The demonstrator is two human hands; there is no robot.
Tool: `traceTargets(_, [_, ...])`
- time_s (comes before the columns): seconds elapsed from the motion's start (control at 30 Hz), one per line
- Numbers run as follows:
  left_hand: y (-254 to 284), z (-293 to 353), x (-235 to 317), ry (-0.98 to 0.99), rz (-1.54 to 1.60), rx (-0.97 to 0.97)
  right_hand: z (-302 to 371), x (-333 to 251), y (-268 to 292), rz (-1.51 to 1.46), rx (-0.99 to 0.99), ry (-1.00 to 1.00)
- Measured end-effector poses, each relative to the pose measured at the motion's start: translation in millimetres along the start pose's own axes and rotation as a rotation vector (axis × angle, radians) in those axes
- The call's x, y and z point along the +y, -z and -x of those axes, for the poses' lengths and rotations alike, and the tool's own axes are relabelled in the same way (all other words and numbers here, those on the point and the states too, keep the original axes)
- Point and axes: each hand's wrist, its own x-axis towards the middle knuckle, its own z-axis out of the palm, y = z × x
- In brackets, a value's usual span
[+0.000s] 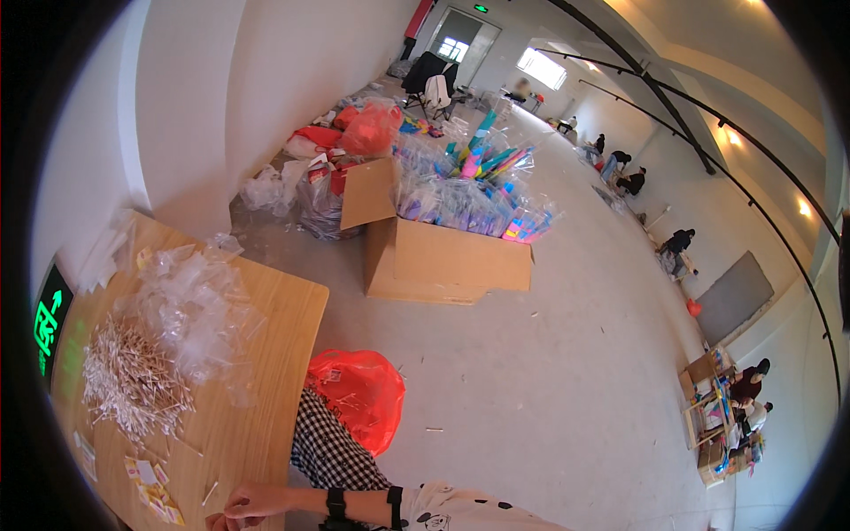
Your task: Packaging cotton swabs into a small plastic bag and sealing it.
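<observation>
My right hand (252, 501) is at the lower edge, over the near side of the wooden table (283, 305). Its fingers are bent together, and the picture's edge cuts them off, so what they may hold is hidden. Just beside it on the tabletop lies a single cotton swab (210, 493). Farther left are small yellow and white printed cards (152, 487). A large heap of cotton swabs (133, 376) covers the table's left part, with crumpled clear plastic bags (199, 305) behind it. My left hand does not show.
A red plastic bag (359, 398) stands on the floor by the table, against checked cloth (332, 438). Beyond it is a cardboard box (447, 261) full of wrapped colourful items. Several filled bags (367, 128) line the wall. People work at a stand (713, 416) far right.
</observation>
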Motion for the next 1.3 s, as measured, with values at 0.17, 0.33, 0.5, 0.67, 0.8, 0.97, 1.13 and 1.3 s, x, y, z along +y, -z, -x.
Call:
traceTargets(0.17, [-4.3, -4.0, 15.7, -0.027, 0.028, 0.029, -3.1, 11.3, 6.8, -0.019, 0.021, -0.029])
traceTargets(0.33, [-1.7, 1.0, 21.9, -0.052, -0.053, 0.07, 0.2, 5.5, 1.3, -0.015, 0.082, -0.104])
traceTargets(0.5, [-0.1, 6.8, 14.9, 0.04, 0.071, 0.037, -5.7, 9.2, 2.6, -0.049, 0.061, -0.084])
traceTargets(0.67, [3.0, 8.0, 17.5, -0.008, 0.029, -0.083, -3.9, 8.5, 3.1, -0.062, 0.032, -0.053])
traceTargets(0.8, [1.9, 9.3, 7.6, -0.048, 0.02, -0.067, -2.2, 2.2, 1.8, -0.116, 0.02, -0.108])
traceTargets(0.97, [-11.4, 13.0, -11.7, -0.059, 0.09, 0.028, -3.9, 20.4, 9.4, -0.111, -0.017, -0.014])
traceTargets(1.13, [-16.3, 10.9, -48.0, -0.118, 0.125, 0.065, 1.6, 18.7, 0.4, -0.075, 0.13, 0.044])
traceTargets(1.3, [-16.9, 8.4, -44.9, -0.112, 0.175, 0.075, 5.4, 21.8, 4.1, 0.128, 0.198, 0.172])
